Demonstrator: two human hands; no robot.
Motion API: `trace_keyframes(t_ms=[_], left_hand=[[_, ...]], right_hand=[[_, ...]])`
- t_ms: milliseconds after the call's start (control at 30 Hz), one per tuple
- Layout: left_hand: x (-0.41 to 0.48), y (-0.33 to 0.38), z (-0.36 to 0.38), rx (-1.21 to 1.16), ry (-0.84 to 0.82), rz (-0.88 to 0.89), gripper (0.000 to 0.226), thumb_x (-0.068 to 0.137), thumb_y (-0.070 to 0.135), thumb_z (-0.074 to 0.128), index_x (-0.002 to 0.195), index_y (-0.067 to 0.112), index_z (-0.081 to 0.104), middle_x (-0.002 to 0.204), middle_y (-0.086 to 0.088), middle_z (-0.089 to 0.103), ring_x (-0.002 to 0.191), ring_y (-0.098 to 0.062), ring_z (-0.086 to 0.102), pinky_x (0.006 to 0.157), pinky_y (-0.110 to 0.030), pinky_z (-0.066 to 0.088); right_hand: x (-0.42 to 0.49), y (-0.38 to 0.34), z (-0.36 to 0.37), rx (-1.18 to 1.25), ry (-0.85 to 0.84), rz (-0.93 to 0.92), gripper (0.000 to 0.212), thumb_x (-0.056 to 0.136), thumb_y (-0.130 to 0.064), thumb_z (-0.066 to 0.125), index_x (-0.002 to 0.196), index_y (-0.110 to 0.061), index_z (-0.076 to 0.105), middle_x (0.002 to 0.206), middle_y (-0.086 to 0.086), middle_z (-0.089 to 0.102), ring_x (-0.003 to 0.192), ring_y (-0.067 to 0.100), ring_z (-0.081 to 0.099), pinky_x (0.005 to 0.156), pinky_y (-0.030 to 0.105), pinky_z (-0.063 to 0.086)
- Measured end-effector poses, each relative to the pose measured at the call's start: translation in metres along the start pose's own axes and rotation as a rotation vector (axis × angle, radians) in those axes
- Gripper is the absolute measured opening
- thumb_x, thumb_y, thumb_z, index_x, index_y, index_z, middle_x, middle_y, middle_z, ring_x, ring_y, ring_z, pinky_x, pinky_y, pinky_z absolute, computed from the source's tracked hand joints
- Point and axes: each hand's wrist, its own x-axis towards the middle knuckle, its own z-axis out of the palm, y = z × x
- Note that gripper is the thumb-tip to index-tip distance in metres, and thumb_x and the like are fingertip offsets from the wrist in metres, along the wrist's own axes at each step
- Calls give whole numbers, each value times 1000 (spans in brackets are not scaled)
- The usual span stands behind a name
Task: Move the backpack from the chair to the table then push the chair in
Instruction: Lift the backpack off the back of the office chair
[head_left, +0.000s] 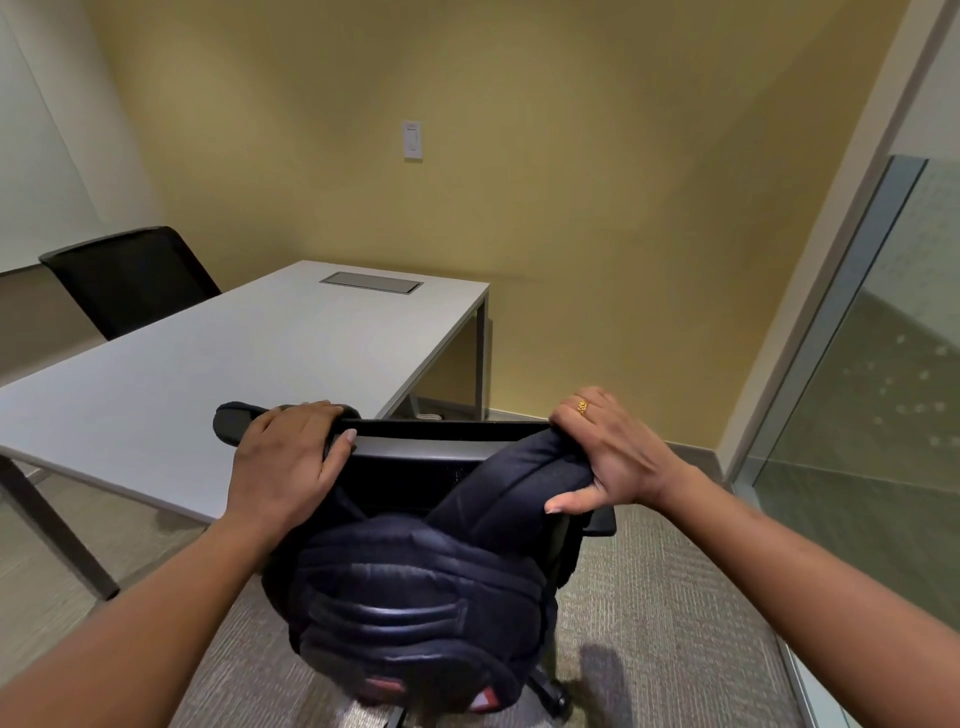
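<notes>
A dark navy backpack (415, 603) hangs over the back of a black office chair (441, 448) in front of me, its padded straps draped over the chair's top rail. My left hand (291, 457) grips the left strap at the top rail. My right hand (602, 457), wearing a gold ring, grips the right strap near the rail's right end. The pale grey table (218, 353) stands just beyond the chair, to the left. The chair's seat is hidden behind the backpack; one castor (556, 696) shows below.
A second black chair (130, 280) stands at the table's far left side. A metal cable hatch (371, 283) is set into the tabletop. A glass partition (857, 364) runs along the right. A yellow wall with a switch (412, 140) lies ahead. Carpet covers the floor.
</notes>
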Motion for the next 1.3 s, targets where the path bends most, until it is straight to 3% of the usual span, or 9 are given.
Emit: trace_keyframes(t_ms=[167,267,333,500,667,800,967,1133,1300], left_hand=[[2,-9,-8,-4,-118,94,72,80,66,16,119,19,54,125,-3,60,117,-23,53,98,-43,35],[10,-28,-18,42,-336,261,86,70,81,11,132,29,38,143,4,41,128,-17,40,103,-43,28],[19,-44,-24,74,-501,387,91,64,87,22,137,33,27,150,8,28,133,-15,30,107,-43,24],[50,-69,-37,85,-743,571,101,59,53,76,139,35,17,151,10,21,135,-14,24,108,-37,28],[71,-88,-37,107,-748,707,100,55,27,84,135,33,24,147,5,32,130,-18,34,99,-29,33],[79,-111,-43,116,-666,766,93,54,44,82,130,30,31,138,5,41,121,-18,42,96,-31,38],[81,-138,-51,118,-624,732,92,52,55,80,127,23,36,133,2,46,116,-19,44,93,-31,40],[77,-162,-60,131,-725,635,80,50,65,75,110,21,45,108,-2,60,94,-18,51,77,-26,40],[71,-172,-68,56,-832,496,80,49,65,77,108,13,58,100,-6,66,90,-21,58,80,-31,52]], right_hand=[[-5,-15,-9,0,-17,54,86,66,-84,32,79,-1,51,71,10,51,66,26,45,66,35,36],[-4,-27,-15,-4,-23,75,86,66,-84,34,77,-1,51,70,10,50,64,25,44,62,33,36],[-2,-34,-19,-7,-19,89,84,66,-84,35,77,-2,50,69,8,48,64,24,43,60,31,35],[4,-54,-26,-42,-12,129,80,69,-83,34,76,-4,49,68,1,40,62,20,40,59,29,35],[13,-73,-28,-75,-45,189,81,68,-83,34,74,-4,48,63,5,42,58,21,40,56,31,37],[24,-90,-30,-99,-65,237,81,67,-84,33,72,-5,47,61,7,43,58,25,42,54,38,40],[44,-107,-35,-110,-108,321,84,62,-87,30,73,-6,45,63,9,45,60,27,41,56,41,38],[63,-126,-36,-142,-107,333,80,62,-88,29,71,-9,43,60,5,40,57,23,37,54,34,31],[77,-135,-43,-148,-145,364,85,61,-89,26,72,-7,44,61,5,41,58,25,39,56,40,36]])
